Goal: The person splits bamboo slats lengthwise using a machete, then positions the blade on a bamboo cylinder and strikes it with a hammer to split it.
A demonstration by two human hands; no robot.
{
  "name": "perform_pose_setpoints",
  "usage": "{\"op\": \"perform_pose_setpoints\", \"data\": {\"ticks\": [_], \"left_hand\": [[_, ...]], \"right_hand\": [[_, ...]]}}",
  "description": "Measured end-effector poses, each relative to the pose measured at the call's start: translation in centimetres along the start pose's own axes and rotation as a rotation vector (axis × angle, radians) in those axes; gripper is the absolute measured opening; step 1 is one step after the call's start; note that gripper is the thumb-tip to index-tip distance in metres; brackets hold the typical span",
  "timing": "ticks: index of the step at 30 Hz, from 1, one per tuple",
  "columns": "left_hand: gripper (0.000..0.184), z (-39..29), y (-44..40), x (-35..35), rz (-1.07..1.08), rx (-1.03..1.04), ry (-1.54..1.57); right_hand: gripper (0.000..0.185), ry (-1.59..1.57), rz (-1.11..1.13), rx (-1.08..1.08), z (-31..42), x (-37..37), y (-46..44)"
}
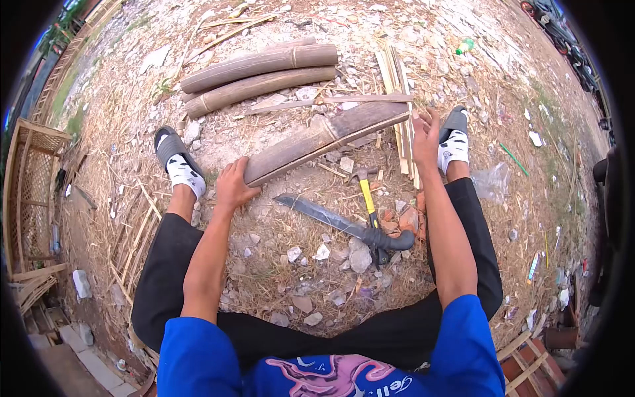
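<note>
A split bamboo piece (294,151) lies slantwise before me, its cut edge toward me. My left hand (233,186) grips its lower left end, with the thumb pointing right along the near side. At the upper right end, my right hand (424,137) holds it with bent fingers; part of that grip is hidden. Below the bamboo, a machete (324,217) with a dark wrapped handle rests on the ground. A hammer (366,193) with a yellow and black handle lies partly under the machete's handle end.
Beyond the held piece lie bamboo poles (264,64). Thin bamboo strips (391,76) extend beneath its right end. Broken brick (409,220) and stones (360,257) litter the ground between my legs. A woven bamboo frame (33,192) stands at far left.
</note>
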State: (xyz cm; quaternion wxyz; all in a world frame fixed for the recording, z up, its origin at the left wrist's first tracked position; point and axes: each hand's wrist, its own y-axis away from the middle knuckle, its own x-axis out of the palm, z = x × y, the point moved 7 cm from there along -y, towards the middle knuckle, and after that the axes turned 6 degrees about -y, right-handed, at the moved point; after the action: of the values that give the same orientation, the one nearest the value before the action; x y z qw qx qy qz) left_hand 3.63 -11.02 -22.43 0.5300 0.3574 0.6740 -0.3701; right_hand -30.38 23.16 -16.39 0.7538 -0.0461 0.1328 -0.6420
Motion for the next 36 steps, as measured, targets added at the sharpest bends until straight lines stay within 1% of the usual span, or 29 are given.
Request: {"op": "perform_pose_setpoints", "data": {"ticks": [3,6,7,10,11,14,17,21,22,25,26,29,32,34,36], "left_hand": [[0.083,-0.1,-0.6,-0.3,-0.011,0.017,-0.022],[0.082,0.3,-0.3,0.4,0.017,0.005,-0.034],[0.082,0.4,-0.1,0.8,0.032,-0.004,-0.036],[0.082,0.5,-0.2,0.7,0.030,0.007,-0.031],[0.082,0.6,-0.3,0.7,0.026,0.010,-0.033],[0.084,0.7,-0.1,0.9,0.023,0.009,-0.034],[0.085,0.8,0.1,0.9,0.026,-0.022,-0.020],[0.085,1.3,0.1,0.3,0.048,-0.113,0.022],[0.084,1.4,0.2,0.1,0.055,-0.139,0.032],[0.083,2.5,0.3,0.1,0.032,-0.212,0.064],[0.084,2.5,0.4,0.0,0.029,-0.241,0.071],[0.086,2.7,0.3,-0.5,0.005,-0.327,0.106],[0.087,1.7,-0.1,-1.7,0.011,-0.394,0.162],[0.088,0.9,-0.6,-2.0,-0.015,-0.408,0.231],[0.089,0.1,-0.9,-2.1,-0.054,-0.407,0.300]], "right_hand": [[0.062,-0.300,0.171,0.299,-0.3,2.3,-4.3],[0.054,0.221,0.586,0.076,1.7,6.0,-4.4],[0.041,0.412,0.547,-0.032,2.4,5.6,-3.9],[0.036,0.607,0.510,-0.307,2.4,5.6,-3.5],[0.032,0.666,0.518,-0.301,2.8,5.6,-3.5],[0.029,0.774,0.540,-0.427,3.6,5.3,-4.2],[0.027,0.800,0.667,-0.384,4.2,5.6,-5.3],[0.027,0.734,0.637,-0.345,10.3,2.9,-5.7],[0.026,0.611,0.633,-0.227,10.8,1.4,-6.1],[0.027,0.482,0.466,-0.071,13.1,-4.7,-6.6],[0.028,0.427,0.395,-0.016,13.2,-7.2,-6.7],[0.030,0.189,0.181,0.063,11.7,-13.9,-6.4],[0.030,-0.041,0.005,0.157,7.1,-13.9,-3.6],[0.029,-0.187,-0.012,0.180,4.2,-10.9,-1.5],[0.030,-0.267,-0.089,0.311,1.4,-7.5,0.4]]}}
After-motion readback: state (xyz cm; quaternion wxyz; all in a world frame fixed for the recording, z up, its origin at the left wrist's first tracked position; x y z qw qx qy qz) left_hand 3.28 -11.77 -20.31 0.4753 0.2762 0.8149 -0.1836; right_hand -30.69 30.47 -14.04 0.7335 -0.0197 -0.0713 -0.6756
